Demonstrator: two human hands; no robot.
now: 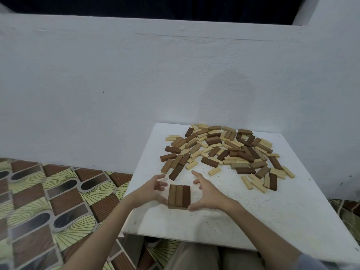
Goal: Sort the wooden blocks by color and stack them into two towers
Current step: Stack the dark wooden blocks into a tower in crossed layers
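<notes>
Squaring up the start of the dark tower (179, 196) near the front edge of the white board (272, 215).

The left hand (153, 190) and right hand (205, 193) flank it, fingers spread and loosely curved, gripping nothing; whether the palms touch the wood I cannot tell. Three brown blocks lie side by side over a lower layer. The mixed pile (224, 151) sits toward the back edge. Next likely calls for picking another dark block and laying it crosswise.

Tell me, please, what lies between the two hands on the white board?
In the head view, the small stack of dark blocks sits between the left hand and right hand.
</notes>
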